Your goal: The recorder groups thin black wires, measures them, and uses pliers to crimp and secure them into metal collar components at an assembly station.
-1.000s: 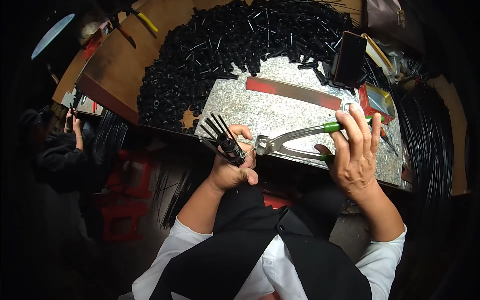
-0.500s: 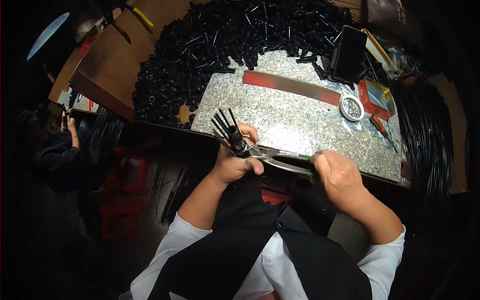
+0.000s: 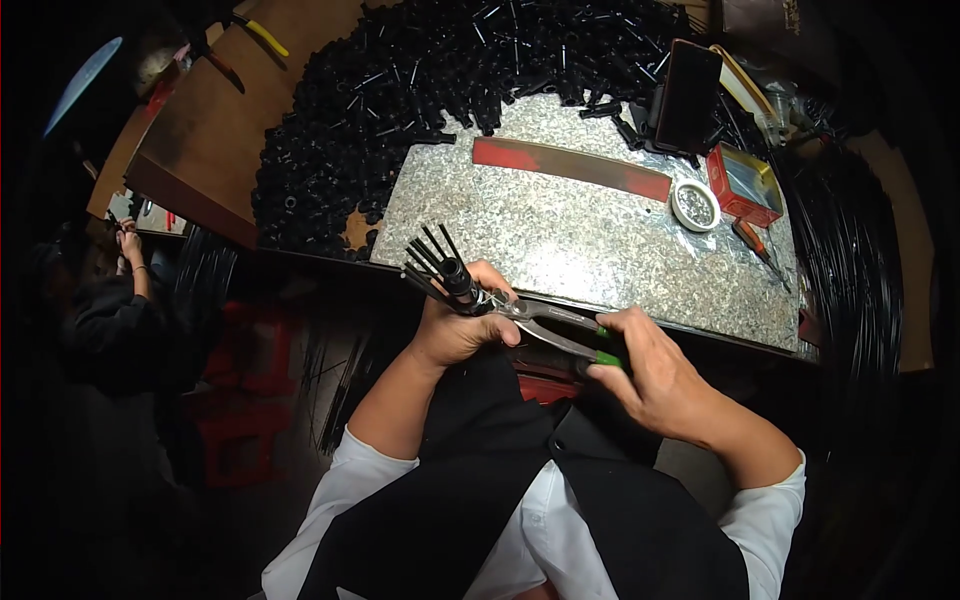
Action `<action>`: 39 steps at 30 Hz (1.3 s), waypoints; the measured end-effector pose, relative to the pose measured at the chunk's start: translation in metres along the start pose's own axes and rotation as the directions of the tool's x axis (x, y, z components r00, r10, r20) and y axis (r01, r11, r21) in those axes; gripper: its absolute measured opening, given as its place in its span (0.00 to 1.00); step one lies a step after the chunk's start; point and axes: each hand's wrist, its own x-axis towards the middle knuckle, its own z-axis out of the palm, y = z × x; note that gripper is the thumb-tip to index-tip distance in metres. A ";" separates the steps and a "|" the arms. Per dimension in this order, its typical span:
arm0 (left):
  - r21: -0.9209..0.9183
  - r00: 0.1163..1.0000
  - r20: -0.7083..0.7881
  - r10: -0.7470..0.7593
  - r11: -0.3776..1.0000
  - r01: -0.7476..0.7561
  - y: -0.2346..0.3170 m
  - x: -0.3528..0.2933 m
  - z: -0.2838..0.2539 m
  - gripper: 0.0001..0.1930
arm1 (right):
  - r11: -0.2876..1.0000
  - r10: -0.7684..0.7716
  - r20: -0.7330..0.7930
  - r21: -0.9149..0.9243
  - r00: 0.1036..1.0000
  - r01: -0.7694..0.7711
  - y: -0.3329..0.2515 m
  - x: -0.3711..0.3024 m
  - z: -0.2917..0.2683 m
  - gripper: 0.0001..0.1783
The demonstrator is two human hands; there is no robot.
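Note:
My left hand [image 3: 458, 336] is closed around a black tubular fitting [image 3: 458, 280] with several thin black rods fanning up and left from it. It is held just off the near edge of the stone slab, before my lap. The metal pliers [image 3: 521, 309] have their jaws at the fitting's right side; whether they bite on anything is too small to tell. My right hand [image 3: 655, 375] grips their green-tipped handles, which stand apart, with the thumb on the lower one and fingers at the upper one.
On the speckled slab [image 3: 450, 205] lie a red-brown strip [image 3: 570, 165], a white bowl [image 3: 694, 206] of small bits, a red box [image 3: 745, 185] and an orange-handled tool [image 3: 762, 255]. Black tubular parts [image 3: 330, 150] heap behind; a phone [image 3: 688, 98] stands right. Another person [image 3: 120, 310] works far left.
The pliers' handles have spread wider, and my right thumb has moved down with the lower handle. My left hand still holds the fitting, now tilted slightly more to the left.

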 end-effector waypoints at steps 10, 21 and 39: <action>-0.074 0.992 0.107 -0.070 0.994 0.078 0.007 0.002 -0.006 0.36 | 0.533 0.192 0.680 0.533 0.707 -0.657 -0.006 0.002 0.004 0.16; -0.185 0.976 0.205 -0.074 0.976 0.114 0.008 0.005 -0.007 0.22 | 0.203 0.127 0.772 0.594 0.623 -0.778 0.022 -0.004 0.005 0.15; -0.108 0.982 0.133 -0.133 0.983 0.148 0.004 0.011 0.001 0.46 | 0.819 0.005 0.584 0.463 0.812 -0.338 0.034 0.005 -0.017 0.19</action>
